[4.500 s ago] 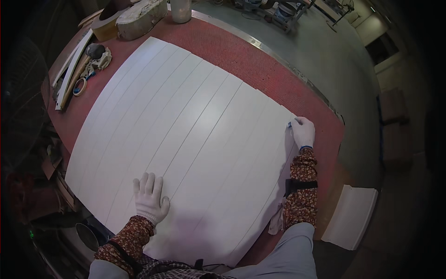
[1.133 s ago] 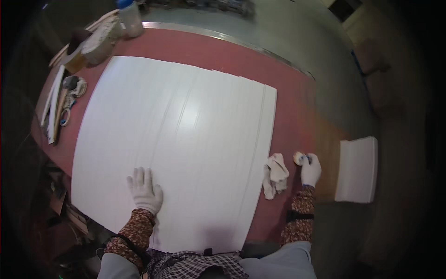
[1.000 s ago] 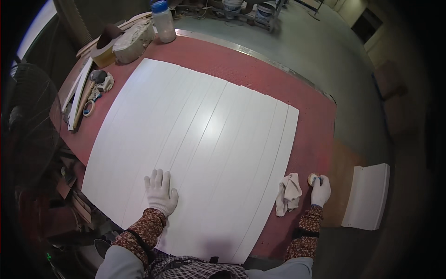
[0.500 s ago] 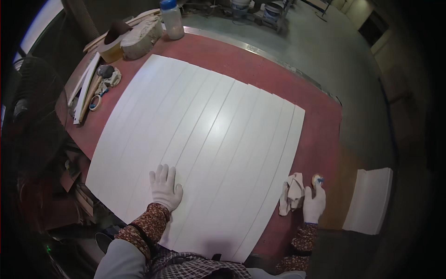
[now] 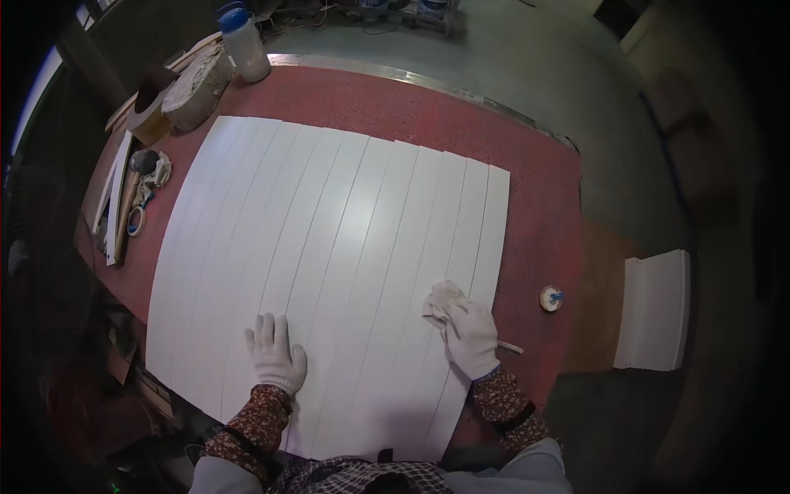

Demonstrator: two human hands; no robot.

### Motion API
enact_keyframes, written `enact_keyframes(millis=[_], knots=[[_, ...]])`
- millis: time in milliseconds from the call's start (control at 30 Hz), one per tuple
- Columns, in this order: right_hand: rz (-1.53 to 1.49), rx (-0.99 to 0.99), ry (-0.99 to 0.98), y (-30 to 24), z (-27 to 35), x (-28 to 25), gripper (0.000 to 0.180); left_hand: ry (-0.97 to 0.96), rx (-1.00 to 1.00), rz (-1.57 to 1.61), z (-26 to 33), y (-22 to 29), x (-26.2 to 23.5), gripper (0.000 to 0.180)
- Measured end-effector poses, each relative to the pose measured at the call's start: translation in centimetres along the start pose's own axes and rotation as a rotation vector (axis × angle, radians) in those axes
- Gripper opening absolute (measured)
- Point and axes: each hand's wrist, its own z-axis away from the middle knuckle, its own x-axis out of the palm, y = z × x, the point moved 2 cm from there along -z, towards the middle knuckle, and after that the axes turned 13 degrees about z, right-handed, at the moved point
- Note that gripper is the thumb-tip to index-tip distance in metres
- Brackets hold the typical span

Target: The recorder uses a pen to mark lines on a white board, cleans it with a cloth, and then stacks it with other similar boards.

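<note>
A large white panel (image 5: 329,247) of several grooved slats lies flat on the red table (image 5: 411,99). My left hand (image 5: 273,352), in a white glove, rests flat with fingers apart on the panel's near edge. My right hand (image 5: 471,336), also gloved, grips a crumpled pale rag (image 5: 440,298) and presses it on the panel near its right edge. A small round tin with a blue spot (image 5: 550,297) sits on the red table to the right of that hand, beside a thin white stick (image 5: 508,347).
A plastic jar with a blue lid (image 5: 245,43), a stuffed sack (image 5: 196,84), tape rolls (image 5: 135,221) and thin white strips (image 5: 111,202) crowd the table's far left. A white slab (image 5: 655,309) lies on the floor at the right.
My right hand has let go of the small round tin on the table, picked up the rag and brought it onto the panel. My left hand stays flat on the panel.
</note>
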Motion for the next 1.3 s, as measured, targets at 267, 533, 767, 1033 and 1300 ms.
enact_keyframes(millis=[267,533,767,1033,1300], knots=[[0.346,0.137,0.205,9.3,-19.7,5.4,0.052,-0.011,0.009,-0.007,0.7,-0.5,0.0,0.071],[0.246,-0.016,0.329,10.7,-24.7,6.4,0.049,-0.028,0.027,0.018,-0.4,0.1,0.1,0.073],[-0.505,-1.029,-0.161,-10.8,-4.0,7.2,0.024,-0.022,0.015,-0.002,-0.6,0.7,-0.3,0.072],[0.155,-0.186,-0.157,0.6,-27.2,6.8,0.056,0.035,-0.009,-0.029,-0.1,-0.2,-1.5,0.073],[-0.179,-0.905,-0.058,-14.0,-20.0,5.6,0.051,0.037,0.011,0.048,0.0,0.3,-1.3,0.066]])
